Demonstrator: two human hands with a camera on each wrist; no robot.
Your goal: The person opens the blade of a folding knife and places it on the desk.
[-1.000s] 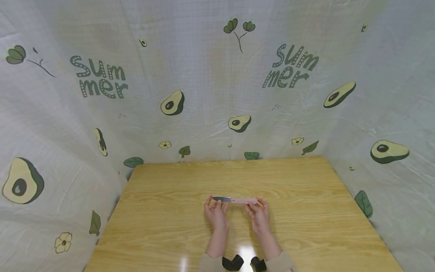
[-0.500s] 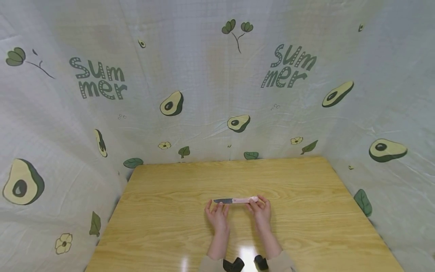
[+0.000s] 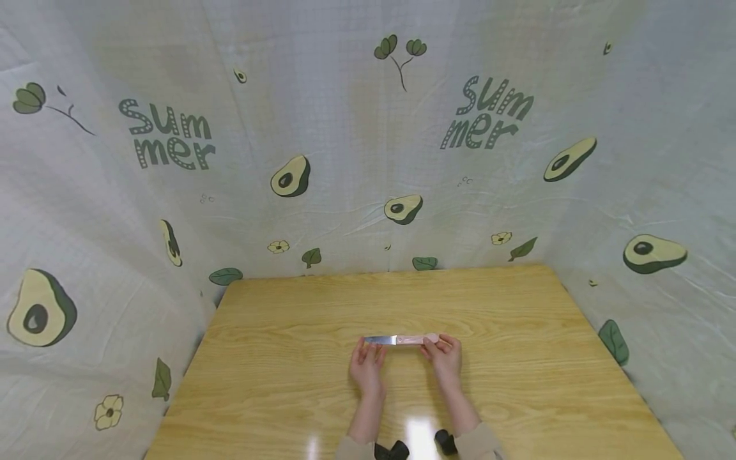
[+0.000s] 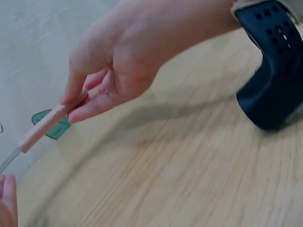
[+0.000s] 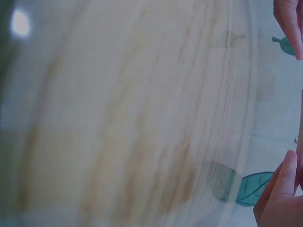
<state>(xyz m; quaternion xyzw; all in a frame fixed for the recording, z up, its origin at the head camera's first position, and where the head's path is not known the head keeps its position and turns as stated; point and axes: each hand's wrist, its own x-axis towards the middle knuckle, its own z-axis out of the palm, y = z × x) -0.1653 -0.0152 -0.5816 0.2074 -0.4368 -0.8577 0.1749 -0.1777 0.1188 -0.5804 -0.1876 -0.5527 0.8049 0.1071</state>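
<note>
A small knife point(image 3: 409, 340) with a pale pink handle and a short metal blade is held level above the table, its blade pointing left. My right hand point(image 3: 446, 359) pinches the handle near its end; the left wrist view shows that hand point(image 4: 118, 56) with thumb and fingertips on the pink handle point(image 4: 45, 126). My left hand point(image 3: 367, 370) holds the blade near its tip, its fingers partly hidden by the blade. Only fingers of the left hand point(image 4: 7, 201) enter the left wrist view. Both hands sit at the right edge of the right wrist view.
Beneath the hands lies a wood-grain table point(image 3: 276, 358). A pale cloth point(image 3: 345, 128) printed with avocados, leaves and lettering hangs behind it and along both sides. Dark wrist straps point(image 3: 393, 450) show near the table's front.
The knife has shifted slightly to the right with both hands. My left fingers, spread apart half a second ago, now sit closer together at the blade tip. The blade catches more light.
</note>
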